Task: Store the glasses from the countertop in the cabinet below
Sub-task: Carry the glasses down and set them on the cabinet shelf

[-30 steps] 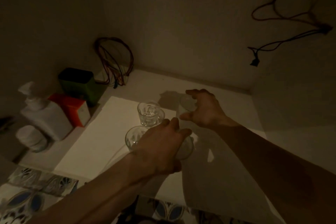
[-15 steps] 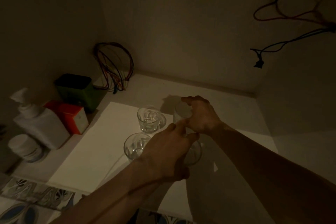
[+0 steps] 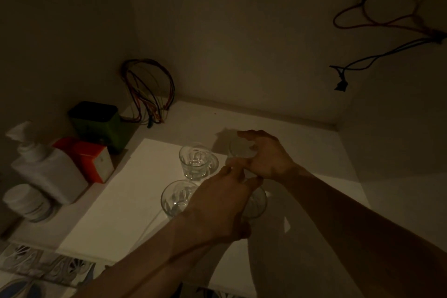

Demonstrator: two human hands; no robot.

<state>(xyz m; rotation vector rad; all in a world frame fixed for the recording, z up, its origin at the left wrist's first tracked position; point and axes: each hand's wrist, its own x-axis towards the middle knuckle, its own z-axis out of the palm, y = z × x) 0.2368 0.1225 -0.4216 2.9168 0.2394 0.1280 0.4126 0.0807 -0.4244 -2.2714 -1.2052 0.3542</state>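
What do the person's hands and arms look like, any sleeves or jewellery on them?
Both forearms are bare as far as the frame shows, with no sleeves in view. The left hand and the right hand show no gloves, and no rings or watch can be made out in the dim light.

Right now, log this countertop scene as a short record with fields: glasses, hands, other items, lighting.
glasses: four clear drinking glasses on the white countertop; two uncovered, rear-left glass and front-left glass
right hand: fingers curled over the rear-right glass
left hand: over the front-right glass; grip hidden
other items: green box, orange carton, white pump bottle, white jar, coloured wire bundle
lighting: dim
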